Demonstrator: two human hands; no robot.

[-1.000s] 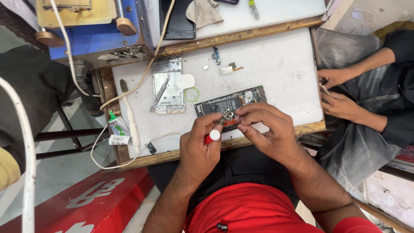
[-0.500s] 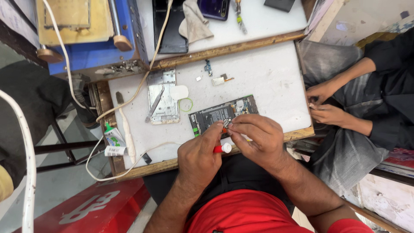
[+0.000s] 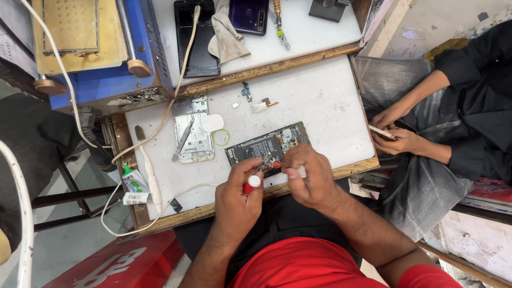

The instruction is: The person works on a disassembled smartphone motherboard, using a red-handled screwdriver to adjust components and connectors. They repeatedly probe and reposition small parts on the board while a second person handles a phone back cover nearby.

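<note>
Wood-edged white worktable (image 3: pixel 330 101), grey floor (image 3: pixel 69 245)

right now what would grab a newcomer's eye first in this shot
First, the opened phone with its back off, at the near edge of the white worktop. The left hand holds a red-handled screwdriver to it and the right hand closes over it. Next, the blue and yellow machine at the far left, and another person's hands at the right edge.
</note>
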